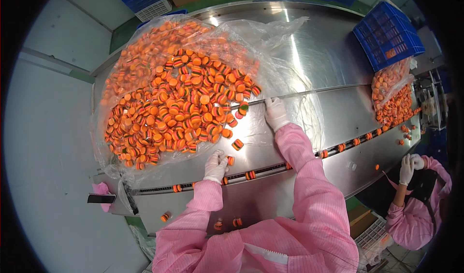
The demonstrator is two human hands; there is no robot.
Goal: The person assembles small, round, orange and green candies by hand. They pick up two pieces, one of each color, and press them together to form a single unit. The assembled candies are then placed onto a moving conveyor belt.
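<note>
A large heap of round layered gummy candies (193,99), orange with red and dark green bands, lies on and under a clear plastic sheet (295,113) on the steel table. Below the heap's near edge, my gloved left hand (215,167) pinches one gummy candy (231,161) between thumb and fingers, just above a narrow conveyor track (270,169). My gloved right hand (276,114) rests on the table over the plastic, right of the heap, fingers stretched forward with nothing visible in them. Single candies sit spaced along the track, one of them (250,175) between my forearms.
At right, a blue crate (389,35) tilts over a bag of more candies (394,101). A co-worker (420,200) in pink sits there, gloved hands together. Loose candies (166,217) lie near the front edge. Stacked crates (145,2) stand behind the table.
</note>
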